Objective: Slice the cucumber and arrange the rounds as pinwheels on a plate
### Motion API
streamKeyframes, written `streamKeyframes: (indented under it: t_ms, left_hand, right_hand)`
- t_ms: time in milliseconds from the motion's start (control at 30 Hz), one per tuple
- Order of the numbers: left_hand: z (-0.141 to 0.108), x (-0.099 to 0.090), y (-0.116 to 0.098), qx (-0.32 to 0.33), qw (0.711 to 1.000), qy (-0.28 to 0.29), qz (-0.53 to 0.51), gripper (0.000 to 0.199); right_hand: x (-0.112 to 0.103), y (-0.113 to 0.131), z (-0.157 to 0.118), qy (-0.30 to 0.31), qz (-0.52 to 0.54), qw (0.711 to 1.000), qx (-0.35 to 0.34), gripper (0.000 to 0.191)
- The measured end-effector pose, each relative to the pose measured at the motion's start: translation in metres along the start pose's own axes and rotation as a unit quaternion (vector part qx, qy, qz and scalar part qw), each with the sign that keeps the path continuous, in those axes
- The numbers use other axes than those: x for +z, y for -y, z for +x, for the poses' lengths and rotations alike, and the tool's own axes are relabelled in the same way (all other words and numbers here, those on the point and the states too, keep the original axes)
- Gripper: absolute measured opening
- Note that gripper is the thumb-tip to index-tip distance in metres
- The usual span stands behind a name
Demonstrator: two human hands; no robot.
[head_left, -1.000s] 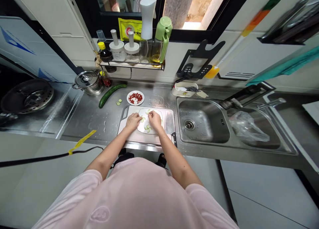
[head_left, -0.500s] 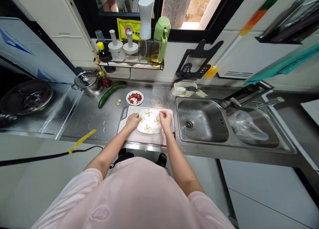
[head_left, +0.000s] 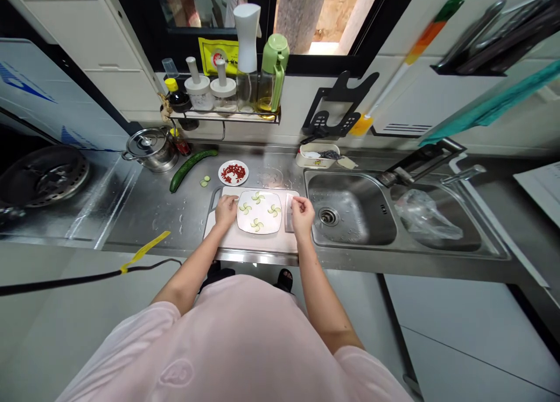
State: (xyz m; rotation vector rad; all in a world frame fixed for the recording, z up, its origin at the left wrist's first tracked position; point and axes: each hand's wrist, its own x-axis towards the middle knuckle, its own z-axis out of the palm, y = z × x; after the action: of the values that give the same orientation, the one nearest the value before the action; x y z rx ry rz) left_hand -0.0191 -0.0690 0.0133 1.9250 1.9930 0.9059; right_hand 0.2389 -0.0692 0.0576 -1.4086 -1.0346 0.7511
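Note:
On a pale cutting board [head_left: 275, 244] sits a white plate [head_left: 259, 220] with several small pinwheels of cucumber slices [head_left: 256, 224]. At the plate's left rim is my left hand [head_left: 226, 213], its fingers loosely bent and apart, with no object visible in them. My right hand [head_left: 303, 216] hovers over the board's right side, away from the plate, with thumb and fingertips pinched together. Whether anything small is between them I cannot make out. A flat greyish blade-like piece [head_left: 289, 214] lies beside that hand, partly covered by it.
Behind the board are a small plate of chopped red pieces [head_left: 233, 173], a whole cucumber [head_left: 191, 170] and a few loose cucumber slices [head_left: 205, 181]. A steel pot [head_left: 151, 149] stands at the left. To the right is a sink [head_left: 354, 208], with a plastic bag [head_left: 426, 215] in its second basin.
My hands have moved apart: the left from the plate's edge outward to the left, the right off the plate to the right. The cucumber pinwheels are now uncovered. The view has shifted slightly.

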Motion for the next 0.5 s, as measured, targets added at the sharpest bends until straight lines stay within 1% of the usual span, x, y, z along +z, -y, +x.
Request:
streamKeyframes:
  t_ms: [67,167,333,433,500]
  left_hand:
    - [-0.002,-0.006,0.001,-0.042,0.997,-0.051,-0.032,0.032]
    - [-0.008,-0.015,0.006,-0.081,0.992,-0.089,-0.050,0.029]
    - [-0.019,-0.026,0.017,-0.121,0.983,-0.125,-0.059,0.026]
    - [-0.023,-0.027,0.021,-0.122,0.981,-0.134,-0.070,0.026]
    - [-0.024,-0.026,0.022,-0.111,0.984,-0.123,-0.072,0.026]
  right_hand:
    - [-0.011,0.008,-0.001,-0.029,0.007,1.000,-0.005,0.028]
    - [-0.027,0.016,-0.003,-0.063,0.020,0.998,-0.004,0.028]
    - [-0.042,0.017,-0.011,-0.081,0.025,0.996,0.008,0.026]
    - [-0.045,0.011,-0.017,-0.079,0.025,0.997,0.009,0.026]
    - [-0.047,0.006,-0.020,-0.071,0.006,0.997,0.007,0.027]
